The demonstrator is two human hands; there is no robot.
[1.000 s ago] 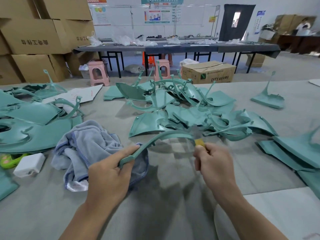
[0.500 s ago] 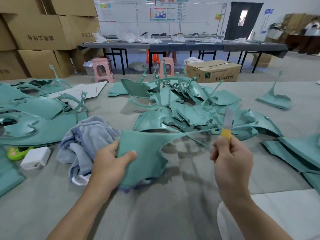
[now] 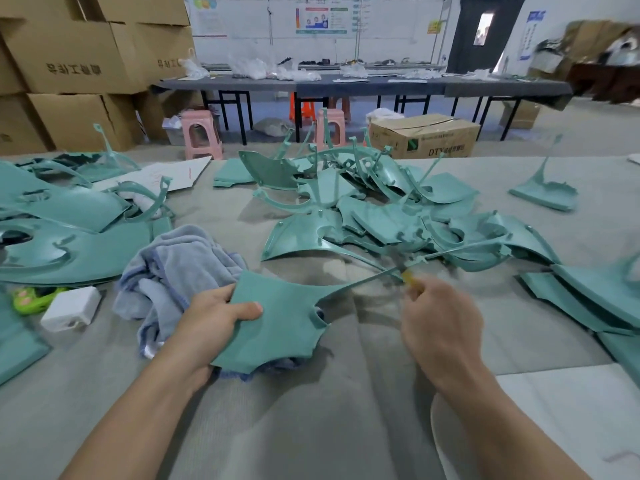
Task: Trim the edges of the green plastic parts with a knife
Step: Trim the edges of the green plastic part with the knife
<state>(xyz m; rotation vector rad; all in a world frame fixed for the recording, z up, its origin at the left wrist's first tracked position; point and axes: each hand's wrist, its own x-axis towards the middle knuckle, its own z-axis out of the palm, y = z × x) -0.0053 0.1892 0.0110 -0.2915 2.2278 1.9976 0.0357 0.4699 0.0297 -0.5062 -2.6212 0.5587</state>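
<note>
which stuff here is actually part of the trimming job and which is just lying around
In the job:
- green plastic part, gripped by the left hand
- yellow-handled knife, blurred, in the right hand
- pile of green parts waiting

Lying about:
- blue-grey towel
- white charger block
- pink stools
- cardboard box

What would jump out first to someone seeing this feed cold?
Front and centre, the left hand grips a flat green plastic part, while the right hand holds a yellow-handled knife at the part's thin arm. Behind them, a tangled pile of green parts covers mid-table, with a crumpled grey-blue cloth at left.
</note>
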